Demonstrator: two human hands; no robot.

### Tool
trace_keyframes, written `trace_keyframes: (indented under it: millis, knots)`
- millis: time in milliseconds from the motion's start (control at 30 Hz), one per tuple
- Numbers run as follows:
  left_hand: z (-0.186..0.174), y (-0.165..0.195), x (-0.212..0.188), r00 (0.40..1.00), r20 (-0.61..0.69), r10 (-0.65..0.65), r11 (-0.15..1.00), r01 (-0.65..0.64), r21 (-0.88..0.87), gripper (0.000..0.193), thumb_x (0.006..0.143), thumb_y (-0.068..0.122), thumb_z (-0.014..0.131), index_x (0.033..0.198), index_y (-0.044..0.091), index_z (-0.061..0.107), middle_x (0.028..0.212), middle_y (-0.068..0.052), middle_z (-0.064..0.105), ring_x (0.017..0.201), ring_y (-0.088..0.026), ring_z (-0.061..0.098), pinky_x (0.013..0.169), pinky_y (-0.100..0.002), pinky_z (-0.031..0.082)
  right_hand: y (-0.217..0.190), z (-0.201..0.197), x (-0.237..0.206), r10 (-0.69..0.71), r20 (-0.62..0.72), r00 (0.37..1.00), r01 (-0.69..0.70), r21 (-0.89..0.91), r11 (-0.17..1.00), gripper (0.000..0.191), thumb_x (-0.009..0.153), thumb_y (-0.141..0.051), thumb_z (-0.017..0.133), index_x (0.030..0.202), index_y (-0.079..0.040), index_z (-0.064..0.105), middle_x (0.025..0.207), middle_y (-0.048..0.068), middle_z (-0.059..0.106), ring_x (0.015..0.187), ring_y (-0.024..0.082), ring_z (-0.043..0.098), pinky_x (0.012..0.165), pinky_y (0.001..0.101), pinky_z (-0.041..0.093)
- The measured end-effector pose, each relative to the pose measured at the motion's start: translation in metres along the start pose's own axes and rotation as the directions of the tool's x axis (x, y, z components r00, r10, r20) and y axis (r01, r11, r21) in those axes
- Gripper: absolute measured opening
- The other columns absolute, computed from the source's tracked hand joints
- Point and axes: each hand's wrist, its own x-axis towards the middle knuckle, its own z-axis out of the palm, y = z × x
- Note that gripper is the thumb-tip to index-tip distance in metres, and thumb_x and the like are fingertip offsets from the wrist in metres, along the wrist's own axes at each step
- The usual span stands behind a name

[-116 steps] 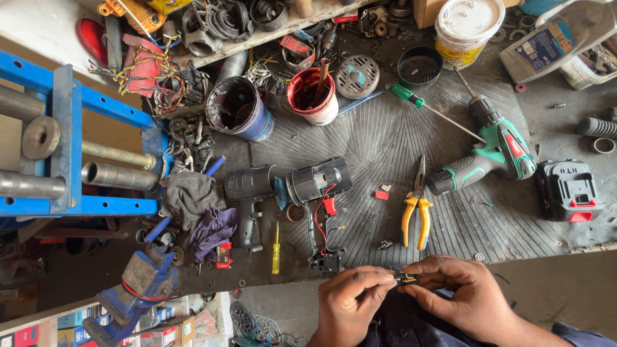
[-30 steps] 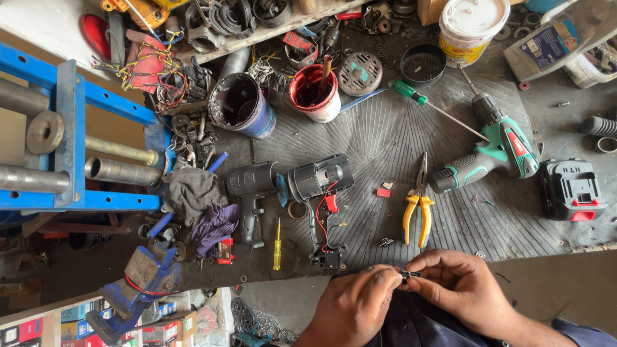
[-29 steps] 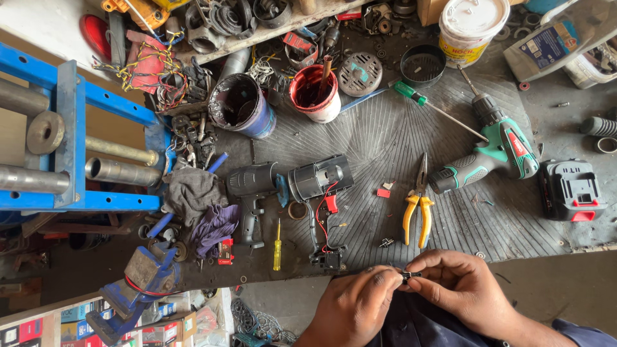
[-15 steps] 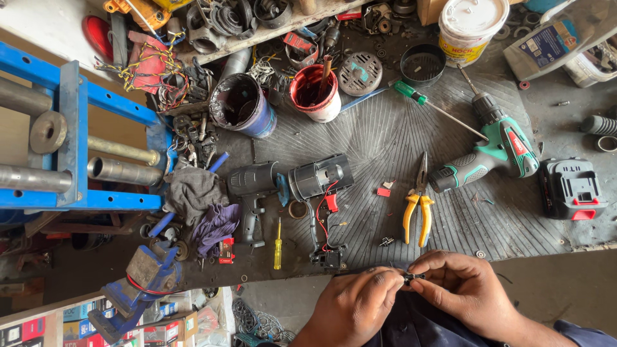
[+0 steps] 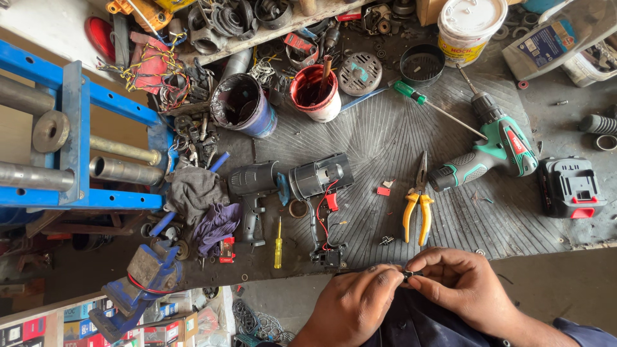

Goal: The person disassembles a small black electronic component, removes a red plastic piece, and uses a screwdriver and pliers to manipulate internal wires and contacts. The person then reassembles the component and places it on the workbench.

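Note:
My left hand (image 5: 360, 305) and my right hand (image 5: 466, 286) meet at the bottom of the head view, above my lap. Their fingertips pinch a small dark part (image 5: 407, 274) between them. A thin wire seems to run from it toward my left fingers. Just beyond the hands, on the black ribbed mat (image 5: 385, 138), lies a dismantled black drill (image 5: 292, 186) with red wires hanging out, a small yellow screwdriver (image 5: 277, 243) and yellow-handled pliers (image 5: 418, 205).
A green cordless drill (image 5: 495, 151) and a black battery pack (image 5: 571, 187) lie to the right. Tubs (image 5: 244, 103), a white bucket (image 5: 469, 26) and scrap parts crowd the back. A blue press frame (image 5: 77, 135) stands at left, with rags (image 5: 199, 202) and a blue vise (image 5: 138, 283).
My fingers have shifted slightly on the small part; the hands stay in the same place. Nothing on the bench has moved.

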Motion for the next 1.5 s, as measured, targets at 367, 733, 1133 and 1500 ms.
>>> trace_keyframes:
  millis: [367,733,1133,1500]
  knots:
    - [0.01,0.007,0.001,0.946,-0.052,-0.319,0.863,0.267,-0.429,0.025,0.094,0.004,0.08,0.116,0.001,0.069,0.109,-0.013,0.075,0.097,-0.028,0.079,0.083,-0.034,0.064,-0.002,0.0,-0.002,-0.151,0.038,0.988,0.152,-0.021,0.988,0.014,0.087,0.005,0.073,0.1,0.009,0.071,0.104,0.015,0.072,0.096,0.019,0.07,0.086,0.0335,0.059]
    - [0.024,0.006,-0.005,0.929,-0.151,-0.339,0.886,0.261,-0.384,0.022,0.084,0.007,0.082,0.104,0.002,0.073,0.104,-0.013,0.078,0.095,-0.027,0.081,0.083,-0.034,0.066,-0.02,0.009,-0.003,-0.451,0.116,0.885,0.454,-0.436,0.778,0.016,0.076,-0.003,0.082,0.092,-0.003,0.077,0.098,0.01,0.076,0.092,0.021,0.079,0.082,0.0318,0.064]
    - [0.029,0.008,-0.008,0.864,-0.021,-0.503,0.733,0.414,-0.54,0.019,0.082,-0.001,0.08,0.095,-0.001,0.067,0.106,-0.015,0.078,0.097,-0.023,0.082,0.084,-0.031,0.068,-0.023,0.008,-0.004,-0.497,0.173,0.85,0.506,-0.529,0.681,0.02,0.076,-0.007,0.083,0.095,-0.006,0.077,0.098,0.007,0.083,0.094,0.021,0.077,0.08,0.032,0.066]
    - [0.032,0.007,-0.006,0.785,0.076,-0.615,0.608,0.533,-0.588,0.014,0.081,-0.003,0.078,0.089,-0.003,0.067,0.101,-0.014,0.078,0.093,-0.019,0.082,0.082,-0.029,0.069,-0.012,0.002,-0.003,-0.431,0.146,0.89,0.435,-0.551,0.712,0.022,0.073,-0.008,0.087,0.094,-0.007,0.081,0.099,0.006,0.08,0.093,0.021,0.079,0.079,0.0313,0.068]
